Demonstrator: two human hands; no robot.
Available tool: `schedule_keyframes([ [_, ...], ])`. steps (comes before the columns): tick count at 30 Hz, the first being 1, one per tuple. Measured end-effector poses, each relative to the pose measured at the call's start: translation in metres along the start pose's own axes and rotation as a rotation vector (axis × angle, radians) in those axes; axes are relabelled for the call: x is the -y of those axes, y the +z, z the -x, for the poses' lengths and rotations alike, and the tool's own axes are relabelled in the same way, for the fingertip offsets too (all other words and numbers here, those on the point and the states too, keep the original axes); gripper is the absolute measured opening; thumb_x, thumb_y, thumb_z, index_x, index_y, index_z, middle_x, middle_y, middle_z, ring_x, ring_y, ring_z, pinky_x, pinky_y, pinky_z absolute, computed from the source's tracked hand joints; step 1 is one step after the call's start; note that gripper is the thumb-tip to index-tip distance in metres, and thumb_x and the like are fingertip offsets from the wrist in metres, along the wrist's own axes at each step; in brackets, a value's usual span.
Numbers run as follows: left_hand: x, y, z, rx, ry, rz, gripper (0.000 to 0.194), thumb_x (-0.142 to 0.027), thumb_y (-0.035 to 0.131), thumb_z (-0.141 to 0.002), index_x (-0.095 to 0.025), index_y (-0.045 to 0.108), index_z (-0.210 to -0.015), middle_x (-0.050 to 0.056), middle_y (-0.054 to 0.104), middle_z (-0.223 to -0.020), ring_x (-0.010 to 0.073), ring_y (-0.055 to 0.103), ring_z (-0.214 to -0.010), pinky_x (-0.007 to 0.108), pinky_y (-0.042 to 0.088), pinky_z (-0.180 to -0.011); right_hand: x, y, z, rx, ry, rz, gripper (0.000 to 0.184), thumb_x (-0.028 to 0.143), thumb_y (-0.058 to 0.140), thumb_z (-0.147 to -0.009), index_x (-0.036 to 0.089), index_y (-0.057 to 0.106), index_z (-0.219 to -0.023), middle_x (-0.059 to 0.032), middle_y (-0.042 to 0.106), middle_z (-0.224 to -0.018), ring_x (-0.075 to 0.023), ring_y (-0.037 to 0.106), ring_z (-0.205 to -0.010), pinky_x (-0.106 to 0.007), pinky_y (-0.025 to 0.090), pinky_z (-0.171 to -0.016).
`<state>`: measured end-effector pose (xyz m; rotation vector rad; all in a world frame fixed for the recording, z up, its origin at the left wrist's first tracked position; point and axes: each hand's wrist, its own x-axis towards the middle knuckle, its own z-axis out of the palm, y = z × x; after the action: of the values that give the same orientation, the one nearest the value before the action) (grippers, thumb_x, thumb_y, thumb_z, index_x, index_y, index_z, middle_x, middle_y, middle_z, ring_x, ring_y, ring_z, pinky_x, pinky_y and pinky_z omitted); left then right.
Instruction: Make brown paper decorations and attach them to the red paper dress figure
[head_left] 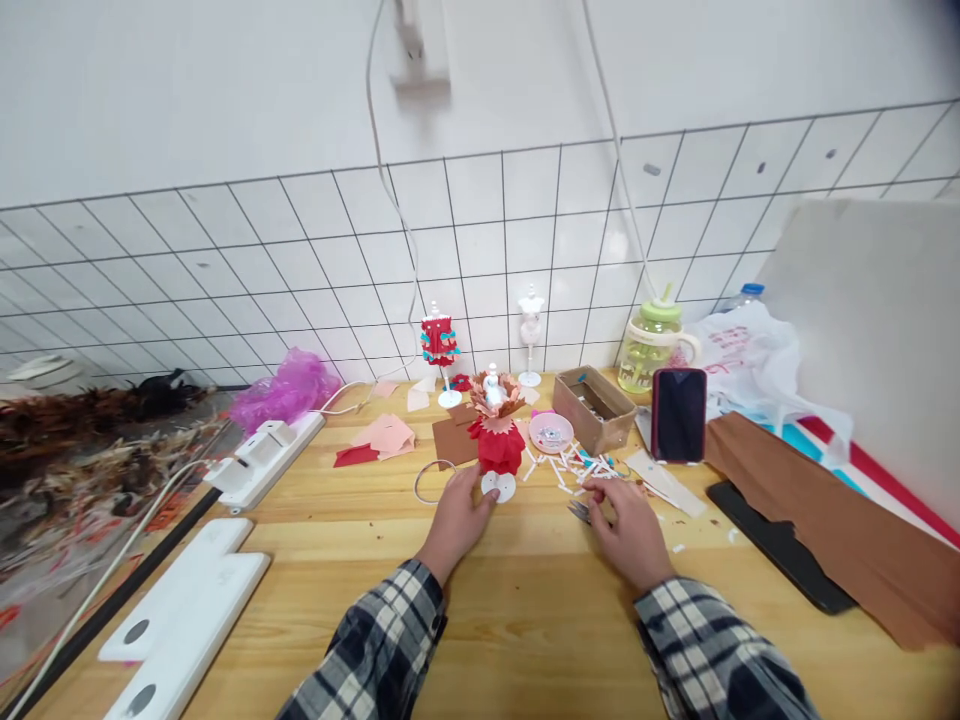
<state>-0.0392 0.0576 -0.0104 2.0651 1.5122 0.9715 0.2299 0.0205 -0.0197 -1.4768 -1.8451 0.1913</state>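
Note:
My left hand [457, 518] grips the round white base of a miniature dress form [500, 440]. The form is tilted, wearing a red ruffled skirt and a collar of brown and pink paper petals. My right hand [630, 528] is closed, with a small metal tool with two pointed tips [579, 511] sticking out from under its fingers. Its fingertips touch the near edge of a scatter of white paper strips [559, 468]. Whether they pinch a strip I cannot tell. A pink dish [532, 434] with small shiny bits stands just behind the strips.
Two more dress forms stand behind, one in red [439, 340], one white [530, 335]. A cardboard box [619, 435], a phone [679, 415] and a green-lidded jug [637, 350] are to the right. Brown sheets [840, 520] lie far right; a power strip [281, 470] is at left.

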Motion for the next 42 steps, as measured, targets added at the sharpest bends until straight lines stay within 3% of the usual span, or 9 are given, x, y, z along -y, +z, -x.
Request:
schedule_keyframes([
  [4,-0.001,0.014,-0.015,0.056,-0.035,0.047,0.022,-0.028,0.050,-0.088,-0.021,0.068,-0.096,0.009,0.070,-0.101,0.0250,0.060,-0.101,0.043,0.040,-0.098,0.005,0.004,0.003,0.051,-0.009,-0.023,0.021,0.021,0.045,-0.086,0.019,0.061,-0.099,-0.0073,0.064,-0.090,-0.0236,0.057,-0.087,-0.040,0.042,-0.083],
  [10,-0.002,0.019,-0.014,0.022,-0.039,0.067,0.022,-0.032,0.051,-0.087,-0.023,0.070,-0.082,0.003,0.073,-0.082,0.0214,0.066,-0.083,0.050,0.019,-0.113,0.005,0.000,0.007,0.004,0.010,-0.029,0.022,0.021,0.043,-0.087,0.019,0.061,-0.099,-0.0078,0.065,-0.092,-0.0237,0.058,-0.089,-0.040,0.044,-0.082],
  [14,-0.005,0.013,-0.002,0.022,-0.048,0.096,0.021,-0.033,0.051,-0.087,-0.025,0.070,-0.086,0.001,0.074,-0.086,0.0192,0.066,-0.084,0.045,0.022,-0.113,0.011,0.003,0.008,0.031,-0.015,-0.034,0.021,0.021,0.044,-0.086,0.019,0.062,-0.097,-0.0073,0.065,-0.090,-0.0237,0.058,-0.088,-0.039,0.045,-0.081],
  [16,-0.004,0.010,0.002,0.013,-0.072,0.110,0.023,-0.033,0.049,-0.088,-0.023,0.070,-0.087,0.001,0.074,-0.087,0.0187,0.067,-0.082,0.042,0.031,-0.108,0.014,0.005,0.009,0.050,-0.013,-0.040,0.021,0.020,0.045,-0.085,0.019,0.062,-0.097,-0.0075,0.065,-0.089,-0.0238,0.058,-0.087,-0.039,0.045,-0.081],
  [20,0.002,0.005,0.003,-0.008,-0.149,0.134,0.029,-0.034,0.041,-0.092,-0.019,0.064,-0.103,0.005,0.074,-0.090,0.0204,0.067,-0.078,0.034,0.050,-0.077,0.018,0.007,0.014,0.086,0.019,-0.041,0.020,0.019,0.045,-0.085,0.020,0.061,-0.097,-0.0078,0.064,-0.090,-0.0239,0.057,-0.086,-0.039,0.045,-0.080],
  [22,0.007,0.004,0.001,-0.014,-0.169,0.137,0.031,-0.033,0.039,-0.093,-0.018,0.061,-0.109,0.007,0.074,-0.094,0.0209,0.067,-0.081,0.032,0.050,-0.072,0.020,0.008,0.017,0.107,0.022,-0.031,0.020,0.019,0.045,-0.085,0.020,0.061,-0.097,-0.0075,0.064,-0.091,-0.0237,0.057,-0.087,-0.039,0.045,-0.080],
  [26,0.016,0.002,-0.005,-0.005,-0.183,0.122,0.031,-0.027,0.039,-0.092,-0.016,0.054,-0.116,0.012,0.072,-0.103,0.0215,0.067,-0.095,0.031,0.048,-0.078,0.023,0.011,0.020,0.159,0.017,0.003,0.021,0.018,0.045,-0.084,0.021,0.063,-0.095,-0.0066,0.065,-0.093,-0.0236,0.057,-0.090,-0.039,0.044,-0.082],
  [35,0.010,0.007,-0.029,0.006,-0.221,-0.089,0.024,-0.024,0.047,-0.087,-0.014,0.068,-0.088,0.018,0.071,-0.092,0.0277,0.065,-0.092,0.035,0.043,-0.082,0.025,0.012,0.021,0.279,-0.013,-0.021,0.020,0.017,0.045,-0.084,0.021,0.064,-0.087,-0.0054,0.065,-0.088,-0.0225,0.058,-0.087,-0.037,0.044,-0.081],
  [42,0.005,0.021,-0.048,0.024,-0.166,-0.058,0.016,-0.019,0.055,-0.081,-0.013,0.067,-0.091,0.014,0.070,-0.092,0.0254,0.065,-0.089,0.033,0.046,-0.076,0.017,-0.005,0.023,0.230,-0.029,0.034,0.023,0.019,0.042,-0.088,0.020,0.064,-0.090,-0.0066,0.065,-0.089,-0.0234,0.056,-0.089,-0.038,0.043,-0.081],
])
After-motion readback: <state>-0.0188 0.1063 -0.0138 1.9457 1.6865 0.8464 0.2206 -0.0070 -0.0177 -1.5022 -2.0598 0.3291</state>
